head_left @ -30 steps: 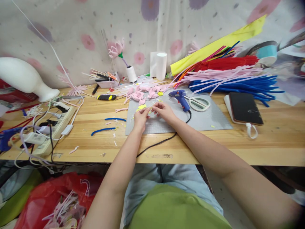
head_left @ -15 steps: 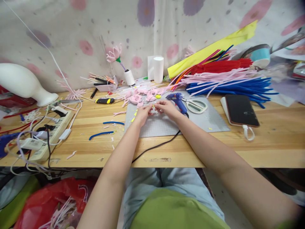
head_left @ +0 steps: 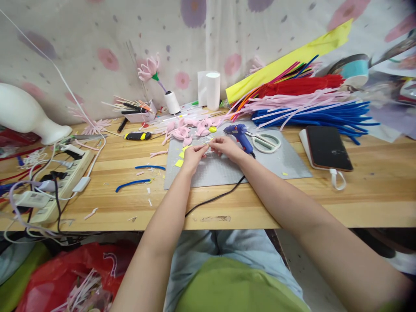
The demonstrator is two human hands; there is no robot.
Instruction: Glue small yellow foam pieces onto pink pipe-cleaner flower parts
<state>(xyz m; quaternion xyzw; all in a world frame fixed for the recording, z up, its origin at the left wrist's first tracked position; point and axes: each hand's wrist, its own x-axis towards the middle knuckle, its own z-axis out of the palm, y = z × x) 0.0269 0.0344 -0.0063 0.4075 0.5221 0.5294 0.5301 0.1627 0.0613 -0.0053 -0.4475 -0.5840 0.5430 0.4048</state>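
Over the grey cutting mat (head_left: 266, 167), my left hand (head_left: 195, 158) and my right hand (head_left: 226, 147) meet with fingertips pinched together. Whatever they hold is too small and too covered by fingers to name. Pink fuzzy petal shapes (head_left: 180, 132) lie just beyond my left hand, with a small yellow piece (head_left: 212, 129) beside them. Yellow paper scraps (head_left: 178, 163) sit at the mat's left edge. Close to my right hand rest a blue glue gun (head_left: 240, 136) and scissors (head_left: 268, 143) with pale handles.
Bundles of blue (head_left: 312, 117), pink and red pipe cleaners fill the back right. A dark-covered notebook (head_left: 329, 148) lies at right. A pink flower (head_left: 150, 69) stands in a white holder (head_left: 172, 103). At left are a utility knife (head_left: 138, 136) and a power strip (head_left: 65, 190).
The hands stay together over the mat, their fingers slightly shifted and closer. The whole view has moved a little, so most things on the left appear further left.
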